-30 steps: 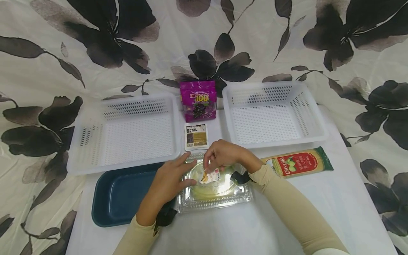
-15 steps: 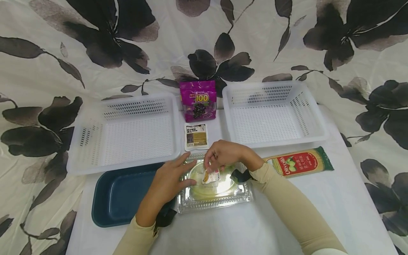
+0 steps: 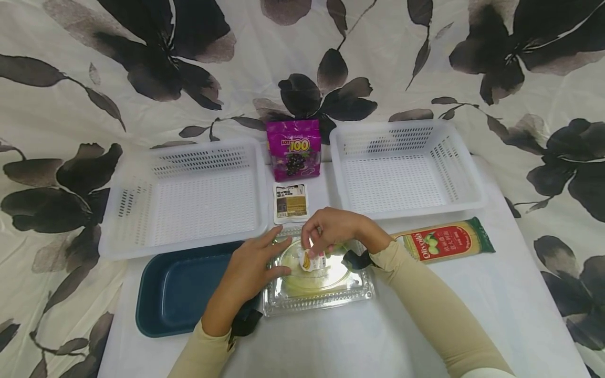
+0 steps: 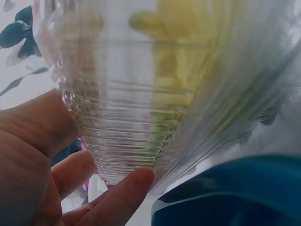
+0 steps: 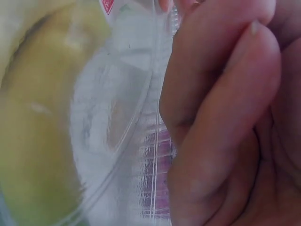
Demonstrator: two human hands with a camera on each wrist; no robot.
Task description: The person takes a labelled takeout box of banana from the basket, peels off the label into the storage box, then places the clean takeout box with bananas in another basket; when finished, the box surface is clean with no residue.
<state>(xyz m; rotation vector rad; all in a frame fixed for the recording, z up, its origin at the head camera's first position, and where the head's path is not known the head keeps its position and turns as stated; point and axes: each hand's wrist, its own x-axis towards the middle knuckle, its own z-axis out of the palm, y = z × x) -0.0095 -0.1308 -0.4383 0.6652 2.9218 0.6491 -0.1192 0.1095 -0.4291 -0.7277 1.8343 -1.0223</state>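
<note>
Clear container (image 3: 326, 303): label (image 3: 315, 262) on top, pinched by right hand (image 3: 333, 230), best peeled low and slowly; spread left hand (image 3: 253, 264) merely touching left side.

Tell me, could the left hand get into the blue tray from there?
Probably yes: the blue tray sits right beside the left hand, its top open, and nothing visible blocks the way.

On the table (image 3: 368, 346) sits a box (image 3: 323, 303), tub (image 3: 181, 289) to its left, packet (image 3: 446, 241) to its right; behind it a sachet (image 3: 291, 203), then a bag (image 3: 294, 150), between left basket (image 3: 208, 207) and right basket (image 3: 389, 184).
</note>
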